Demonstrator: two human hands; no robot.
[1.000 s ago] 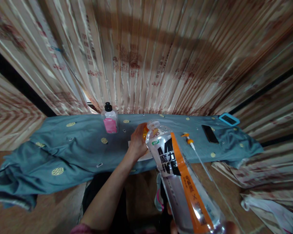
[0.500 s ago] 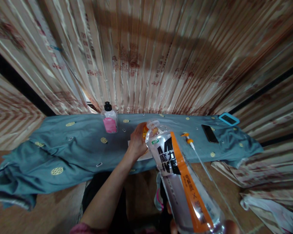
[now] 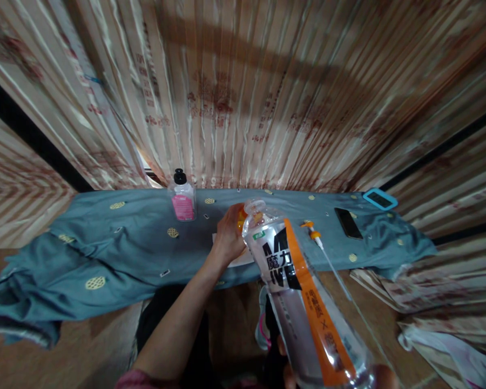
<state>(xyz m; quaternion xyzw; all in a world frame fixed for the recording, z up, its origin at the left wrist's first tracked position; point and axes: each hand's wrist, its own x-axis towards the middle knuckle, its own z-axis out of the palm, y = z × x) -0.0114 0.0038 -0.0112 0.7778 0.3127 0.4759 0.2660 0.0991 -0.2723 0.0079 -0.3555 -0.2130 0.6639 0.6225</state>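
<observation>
Left hand (image 3: 229, 236): we log it stretched forward over the table edge, fingers curled shut around a small orange object (image 3: 240, 219) that sits just at the mouth of the big bottle; we cannot tell whether that object is a cap or another container. Right hand (image 3: 383, 376): only fingertips show at the bottom edge, at 5 o'clock of the view, wrapped on the base of the clear drink bottle (image 3: 299, 292).

Clear drink bottle: large, tilted, base near us, open neck pointing toward 11 o'clock and touching the orange object; white, black and orange label along its side.

Blue-grey patterned cloth (image 3: 105, 248): covers the table, hanging rumpled at 9 o'clock.

Small clear bottle (image 3: 182, 196): pink label, black cap, upright, at 10 o'clock of the left hand, well apart from it.

Orange-headed pump with long tube (image 3: 316, 237): lying on the cloth at 3 o'clock of the bottle neck, tube running off the table edge.

Dark phone (image 3: 348, 222): flat on the cloth, beyond the pump.

Blue-framed device (image 3: 379, 199): at the table's far right corner.

Striped curtain (image 3: 243, 92): fills the background.
</observation>
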